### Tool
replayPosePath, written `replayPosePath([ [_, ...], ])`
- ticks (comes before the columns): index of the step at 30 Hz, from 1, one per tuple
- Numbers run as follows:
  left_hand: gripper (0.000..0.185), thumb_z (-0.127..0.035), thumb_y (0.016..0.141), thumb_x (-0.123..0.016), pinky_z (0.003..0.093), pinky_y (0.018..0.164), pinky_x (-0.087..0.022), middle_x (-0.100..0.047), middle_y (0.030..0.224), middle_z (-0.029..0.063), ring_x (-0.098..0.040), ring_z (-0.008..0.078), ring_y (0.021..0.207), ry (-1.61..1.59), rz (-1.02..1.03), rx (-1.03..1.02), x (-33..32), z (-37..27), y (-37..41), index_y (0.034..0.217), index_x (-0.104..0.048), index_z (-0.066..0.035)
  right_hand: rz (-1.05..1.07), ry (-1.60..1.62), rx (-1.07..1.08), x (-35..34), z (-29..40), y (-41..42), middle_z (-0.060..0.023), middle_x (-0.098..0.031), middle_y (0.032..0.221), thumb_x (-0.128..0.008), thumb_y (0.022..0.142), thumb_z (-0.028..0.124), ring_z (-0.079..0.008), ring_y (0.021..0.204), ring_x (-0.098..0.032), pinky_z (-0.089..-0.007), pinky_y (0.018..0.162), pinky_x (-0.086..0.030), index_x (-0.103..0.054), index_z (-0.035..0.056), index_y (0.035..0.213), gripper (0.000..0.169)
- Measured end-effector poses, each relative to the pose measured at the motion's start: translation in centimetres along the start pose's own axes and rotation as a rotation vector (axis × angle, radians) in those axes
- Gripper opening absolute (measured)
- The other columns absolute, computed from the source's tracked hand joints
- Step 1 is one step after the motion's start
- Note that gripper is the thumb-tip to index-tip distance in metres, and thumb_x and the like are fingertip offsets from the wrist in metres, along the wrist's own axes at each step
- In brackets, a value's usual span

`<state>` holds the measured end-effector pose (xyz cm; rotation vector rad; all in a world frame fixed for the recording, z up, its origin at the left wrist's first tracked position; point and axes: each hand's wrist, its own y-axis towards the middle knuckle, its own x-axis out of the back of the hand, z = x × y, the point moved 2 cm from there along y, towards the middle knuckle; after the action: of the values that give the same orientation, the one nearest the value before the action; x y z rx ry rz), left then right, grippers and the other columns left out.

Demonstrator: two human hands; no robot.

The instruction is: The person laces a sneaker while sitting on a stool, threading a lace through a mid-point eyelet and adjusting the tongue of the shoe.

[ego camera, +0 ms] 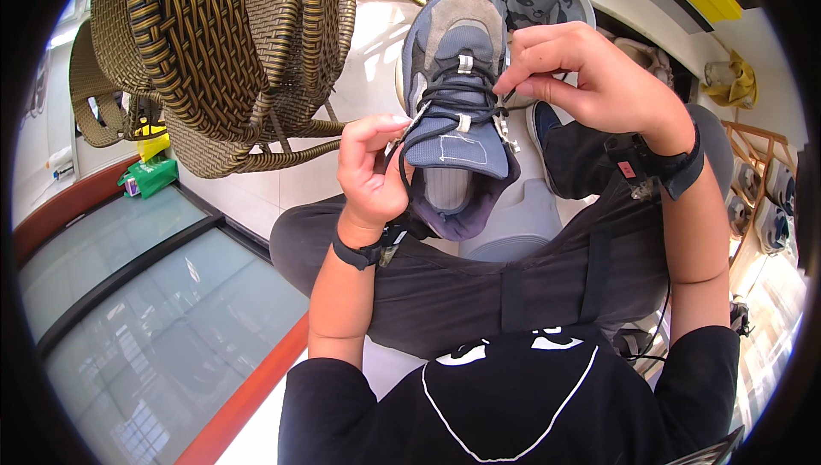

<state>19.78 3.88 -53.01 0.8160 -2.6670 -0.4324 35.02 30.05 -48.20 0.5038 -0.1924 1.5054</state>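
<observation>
A blue-grey sneaker point(471, 42) with suede patches stands before me, toe pointing away, its opening towards me. Black shoelaces point(457, 94) cross its tongue point(462, 147) in loose rows. My left hand point(372, 170) is at the shoe's left side, thumb and forefinger pinched on the eyelet edge. A loop of lace curves down past that thumb; whether the fingers also grip it is hidden. On the right side, my right hand point(590, 74) pinches a length of black lace between thumb and fingertips, close to the eyelets.
Wicker chairs point(199, 35) stand at the left, above a red-framed glass panel point(160, 311). A green bag point(154, 176) sits near them. Beyond the toe is a lined grey bin point(580, 0). A wooden rack point(757, 135) holding several shoes is at the right. My crossed legs point(449, 292) surround the shoe.
</observation>
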Motion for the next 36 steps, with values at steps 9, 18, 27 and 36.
replayPosePath([
  [9,0.046,-0.023,0.100,-0.077,0.0243,0.086,-0.049,-0.071,0.106,0.0099,-0.067,0.0137,0.094,0.029,-0.050,0.021,-0.1,-0.3,-0.1,0.130,-0.050,-0.001,0.014,0.030,-0.098,-0.8,-0.7,0.0,-0.0134,-0.075,0.086,-0.077,0.086,-0.001,-0.0256,0.081,-0.073,-0.0342,0.076,-0.057,-0.073,-0.0033,0.096,0.011],
  [18,0.046,-0.023,0.100,-0.077,0.0251,0.088,-0.050,-0.071,0.107,0.0101,-0.068,0.0146,0.095,0.017,-0.057,0.011,0.0,0.0,-0.3,0.130,-0.050,-0.001,0.022,0.102,-0.118,-1.1,-0.6,0.3,-0.0123,-0.072,0.081,-0.070,0.087,-0.005,-0.0228,0.078,-0.071,-0.0339,0.076,-0.056,-0.069,-0.0040,0.095,0.008],
  [27,0.031,0.010,0.099,-0.065,0.0279,0.096,-0.054,-0.070,0.116,0.0147,-0.071,0.0179,0.107,-0.044,0.000,-0.072,0.1,0.1,-0.2,0.127,-0.053,0.005,0.035,0.082,-0.045,-1.4,-0.9,0.3,-0.0125,-0.071,0.081,-0.068,0.085,-0.006,-0.0243,0.077,-0.070,-0.0344,0.076,-0.056,-0.068,-0.0042,0.094,0.009],
  [36,0.047,-0.024,0.100,-0.077,0.0251,0.087,-0.050,-0.072,0.106,0.0102,-0.068,0.0142,0.094,0.008,-0.055,0.030,-0.1,-0.2,-0.2,0.131,-0.049,-0.001,0.045,0.098,-0.033,-1.6,-0.9,0.3,-0.0129,-0.071,0.082,-0.069,0.086,-0.006,-0.0251,0.079,-0.070,-0.0350,0.077,-0.056,-0.067,-0.0043,0.094,0.008],
])
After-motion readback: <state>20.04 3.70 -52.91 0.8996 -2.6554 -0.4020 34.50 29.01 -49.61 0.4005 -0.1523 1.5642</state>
